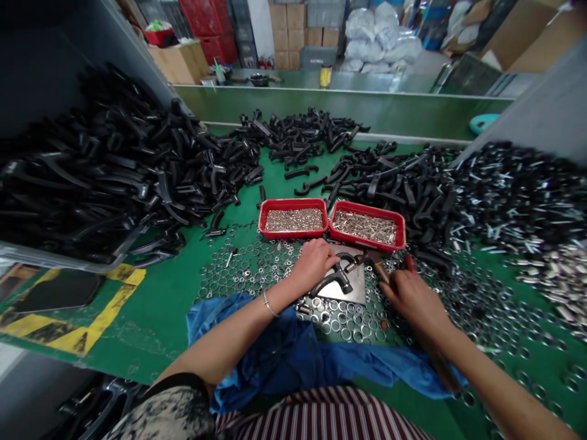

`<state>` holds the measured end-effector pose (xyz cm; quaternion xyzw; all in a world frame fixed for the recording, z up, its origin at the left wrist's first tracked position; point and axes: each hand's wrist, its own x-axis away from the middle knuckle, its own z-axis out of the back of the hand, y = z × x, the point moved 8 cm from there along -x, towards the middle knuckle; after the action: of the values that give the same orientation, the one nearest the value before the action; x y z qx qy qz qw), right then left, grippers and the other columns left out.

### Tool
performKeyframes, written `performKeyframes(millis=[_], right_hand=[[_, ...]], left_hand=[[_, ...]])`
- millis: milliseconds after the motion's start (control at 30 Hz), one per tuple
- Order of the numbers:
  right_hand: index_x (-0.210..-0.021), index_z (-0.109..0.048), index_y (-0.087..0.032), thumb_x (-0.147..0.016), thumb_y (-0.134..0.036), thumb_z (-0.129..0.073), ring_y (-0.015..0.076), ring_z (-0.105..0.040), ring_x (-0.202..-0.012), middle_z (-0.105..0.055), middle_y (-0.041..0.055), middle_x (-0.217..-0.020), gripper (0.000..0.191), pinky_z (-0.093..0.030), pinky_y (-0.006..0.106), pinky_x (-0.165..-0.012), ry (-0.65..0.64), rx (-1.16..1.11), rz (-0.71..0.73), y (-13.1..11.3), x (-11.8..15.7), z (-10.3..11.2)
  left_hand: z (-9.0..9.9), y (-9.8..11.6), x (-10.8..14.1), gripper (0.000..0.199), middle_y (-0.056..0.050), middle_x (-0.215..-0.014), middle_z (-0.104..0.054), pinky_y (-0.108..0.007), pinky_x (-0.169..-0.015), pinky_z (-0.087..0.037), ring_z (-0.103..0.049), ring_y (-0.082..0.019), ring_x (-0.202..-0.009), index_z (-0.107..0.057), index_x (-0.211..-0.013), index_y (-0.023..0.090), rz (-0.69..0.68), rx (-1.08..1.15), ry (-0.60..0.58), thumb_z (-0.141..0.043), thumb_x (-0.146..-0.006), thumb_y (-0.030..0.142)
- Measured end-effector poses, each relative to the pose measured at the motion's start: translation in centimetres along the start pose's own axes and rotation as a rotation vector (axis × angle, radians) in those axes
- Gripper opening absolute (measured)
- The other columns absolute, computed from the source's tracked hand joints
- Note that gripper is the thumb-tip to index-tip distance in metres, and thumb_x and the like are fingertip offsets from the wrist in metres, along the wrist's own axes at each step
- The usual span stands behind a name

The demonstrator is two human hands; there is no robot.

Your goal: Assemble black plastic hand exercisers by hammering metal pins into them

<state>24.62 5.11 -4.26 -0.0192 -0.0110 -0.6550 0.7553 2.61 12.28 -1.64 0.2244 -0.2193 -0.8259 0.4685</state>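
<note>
Black plastic bracket lies on the steel plate; your left hand clamps it steady, fingers together, while your right hand closes around a tool.

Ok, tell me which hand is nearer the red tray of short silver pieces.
Left. The left hand sits just in front of the near rim of the red tray. The right hand is farther off, to the tray's right and closer to the camera.
</note>
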Motion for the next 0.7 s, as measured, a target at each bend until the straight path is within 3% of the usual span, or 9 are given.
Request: performKeyframes(millis=[133, 267, 400, 500, 567, 700], right_hand=[[-0.087, -0.049, -0.022, -0.091, -0.041, -0.051, 0.0262, -0.061, -0.081, -0.063, 0.0098, -0.086, 0.020, -0.047, 0.037, -0.073, 0.080, -0.296, -0.065, 1.6, 0.2, 0.5], [-0.102, -0.048, -0.023, -0.093, -0.045, -0.050, 0.0207, -0.060, -0.065, -0.063, 0.0041, -0.081, 0.024, -0.046, 0.032, -0.063, 0.056, -0.571, -0.105, 1.6, 1.7, 2.1], [-0.110, -0.050, -0.024, -0.097, -0.044, -0.046, 0.0201, -0.062, -0.070, -0.065, 0.0066, -0.093, 0.025, -0.045, 0.031, -0.064, 0.139, -0.542, -0.039, -0.1, 2.7, 4.3], [-0.097, -0.050, -0.024, -0.098, -0.039, -0.041, 0.0217, -0.061, -0.070, -0.064, 0.0073, -0.091, 0.018, -0.041, 0.031, -0.058, 0.046, -0.395, 0.044, -1.1, 2.4, 4.0], [-0.092, -0.048, -0.024, -0.098, -0.040, -0.041, 0.0212, -0.060, -0.064, -0.063, 0.0047, -0.081, 0.018, -0.039, 0.030, -0.055, -0.038, -0.395, 0.061, -1.3, 2.2, 3.8], [-0.108, -0.050, -0.026, -0.098, -0.045, -0.044, 0.0209, -0.063, -0.067, -0.066, 0.0042, -0.083, 0.022, -0.043, 0.030, -0.060, 0.039, -0.548, 0.016, -2.2, 1.9, 5.9]], left_hand=[[-1.0, 0.5, -0.2, 0.024, -0.008, -0.094, -0.062, -0.038, -0.085, -0.043, -0.055, -0.023, -0.093, -0.063, -0.083, 0.016, -0.024, -0.138, 0.001, -0.057, -0.094, 0.036], [-1.9, 2.3, 0.0, 0.026, -0.011, -0.098, -0.062, -0.041, -0.088, -0.040, -0.055, -0.026, -0.099, -0.064, -0.093, 0.013, -0.229, -0.307, -0.054, -0.046, -0.099, 0.030], [-2.7, 3.3, 0.7, 0.031, -0.011, -0.101, -0.063, -0.042, -0.092, -0.040, -0.055, -0.025, -0.101, -0.066, -0.098, 0.015, -0.406, -0.335, -0.150, -0.036, -0.101, 0.024], [-2.0, 3.0, 1.8, 0.030, -0.012, -0.119, -0.060, -0.046, -0.098, -0.039, -0.051, -0.029, -0.114, -0.064, -0.113, 0.018, -0.375, -0.272, -0.140, -0.047, -0.098, 0.038], [-1.5, 2.4, 2.7, 0.043, -0.013, -0.132, -0.054, -0.049, -0.102, -0.038, -0.047, -0.032, -0.123, -0.055, -0.131, 0.023, -0.297, -0.210, -0.119, -0.056, -0.093, 0.042], [-1.4, 1.6, 3.8, 0.076, -0.016, -0.136, -0.051, -0.048, -0.107, -0.035, -0.047, -0.031, -0.124, -0.021, -0.153, 0.019, -0.178, -0.098, -0.090, -0.060, -0.089, 0.035]])
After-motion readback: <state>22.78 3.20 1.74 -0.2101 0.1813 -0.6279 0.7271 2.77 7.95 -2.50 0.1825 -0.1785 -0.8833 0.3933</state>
